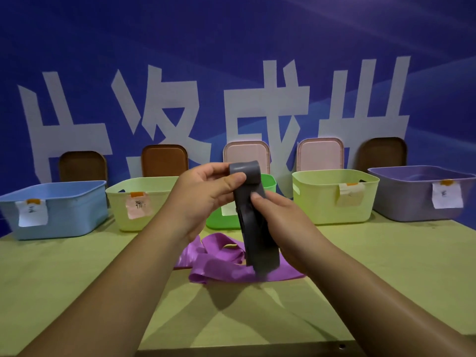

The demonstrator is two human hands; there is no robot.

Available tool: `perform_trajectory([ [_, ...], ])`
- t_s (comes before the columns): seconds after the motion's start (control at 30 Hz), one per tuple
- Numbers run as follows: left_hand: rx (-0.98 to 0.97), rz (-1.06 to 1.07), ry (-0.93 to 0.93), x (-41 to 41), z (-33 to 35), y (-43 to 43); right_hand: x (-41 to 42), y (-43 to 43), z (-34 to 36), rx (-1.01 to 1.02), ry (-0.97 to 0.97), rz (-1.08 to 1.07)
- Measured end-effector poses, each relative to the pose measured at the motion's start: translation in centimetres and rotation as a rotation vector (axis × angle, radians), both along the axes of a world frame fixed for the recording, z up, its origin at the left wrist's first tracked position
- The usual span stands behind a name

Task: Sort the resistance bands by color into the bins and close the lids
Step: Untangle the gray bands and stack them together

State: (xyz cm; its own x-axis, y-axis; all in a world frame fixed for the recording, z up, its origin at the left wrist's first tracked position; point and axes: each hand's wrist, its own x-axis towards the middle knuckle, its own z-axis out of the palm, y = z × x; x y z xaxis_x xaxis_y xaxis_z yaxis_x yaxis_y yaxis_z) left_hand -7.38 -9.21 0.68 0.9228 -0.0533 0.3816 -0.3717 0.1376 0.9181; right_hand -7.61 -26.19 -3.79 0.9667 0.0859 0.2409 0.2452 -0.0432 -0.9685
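A dark grey resistance band (253, 228) hangs above the table's middle, held by both hands. My left hand (206, 191) pinches its folded top end between thumb and fingers. My right hand (280, 222) grips the band's middle from the right. Under it a purple band (221, 264) lies crumpled on the table. Five open bins stand in a row at the back: blue (64, 210), pale yellow-green (139, 202), green (224, 222) mostly hidden behind my hands, another pale yellow-green (334, 199), and purple-grey (422, 194). Each visible bin carries a paper label.
Lids lean upright against the blue wall behind the bins: brown (82, 166), brown (164, 161), pink (246, 153), pink (320, 153), brown (383, 153). The yellow-green table (77, 292) ends at a near edge by my forearms.
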Motion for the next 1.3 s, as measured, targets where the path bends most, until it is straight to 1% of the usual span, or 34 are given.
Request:
perform_trajectory([
  [0.07, -0.013, -0.063, 0.046, -0.1, 0.7, 0.0, 0.3, -0.6, 0.4, -0.15, -0.124, -0.073],
  [0.1, -0.008, -0.091, 0.071, -0.2, 1.0, 0.0, 0.4, -0.8, 0.8, -0.186, -0.199, -0.093],
  [0.2, 0.012, -0.145, 0.123, -0.2, 1.6, 0.0, 0.7, -1.8, 2.1, -0.21, -0.371, -0.085],
  [0.27, -0.009, -0.18, 0.139, -0.5, 2.0, 0.0, 0.6, -2.4, 2.8, -0.261, -0.413, -0.026],
  [0.33, -0.075, -0.216, 0.152, -0.8, 2.3, -0.3, 0.3, -2.3, 3.0, -0.214, -0.363, 0.055],
  [0.4, -0.122, -0.226, 0.159, -1.1, 2.5, -0.6, 0.1, -1.7, 2.8, -0.185, -0.332, 0.065],
  [0.53, -0.065, -0.166, 0.146, -1.7, 2.8, -1.2, -0.1, -0.7, 2.1, -0.274, -0.337, -0.001],
  [0.63, -0.043, -0.088, 0.138, -2.3, 3.1, -1.7, -0.6, -0.2, 2.1, -0.406, -0.377, -0.101],
  [0.7, -0.031, -0.029, 0.134, -2.6, 3.0, -2.0, -0.8, -0.1, 1.9, -0.436, -0.394, -0.153],
  [0.77, 0.027, 0.043, 0.099, -2.7, 2.7, -2.1, -0.8, 0.2, 1.8, -0.451, -0.381, -0.192],
  [0.83, 0.093, 0.109, 0.053, -2.8, 2.2, -2.1, -1.1, 0.4, 1.8, -0.428, -0.361, -0.209],
  [0.93, 0.161, 0.158, 0.006, -3.1, 1.7, -1.8, -2.0, 0.7, 1.9, -0.302, -0.273, -0.174],
  [1.0, 0.155, 0.146, 0.015, -3.4, 1.5, -1.5, -2.5, 0.5, 1.6, -0.236, -0.222, -0.093],
  [1.13, 0.092, 0.095, 0.081, -3.3, 1.1, -0.7, -3.2, -0.5, 1.1, -0.197, -0.221, 0.064],
  [1.2, 0.074, 0.064, 0.093, -3.2, 0.9, -0.5, -3.3, -0.8, 1.3, -0.207, -0.229, 0.047],
  [1.3, 0.082, 0.037, 0.087, -3.4, 1.0, -0.6, -2.7, -0.8, 1.4, -0.254, -0.267, -0.051],
])
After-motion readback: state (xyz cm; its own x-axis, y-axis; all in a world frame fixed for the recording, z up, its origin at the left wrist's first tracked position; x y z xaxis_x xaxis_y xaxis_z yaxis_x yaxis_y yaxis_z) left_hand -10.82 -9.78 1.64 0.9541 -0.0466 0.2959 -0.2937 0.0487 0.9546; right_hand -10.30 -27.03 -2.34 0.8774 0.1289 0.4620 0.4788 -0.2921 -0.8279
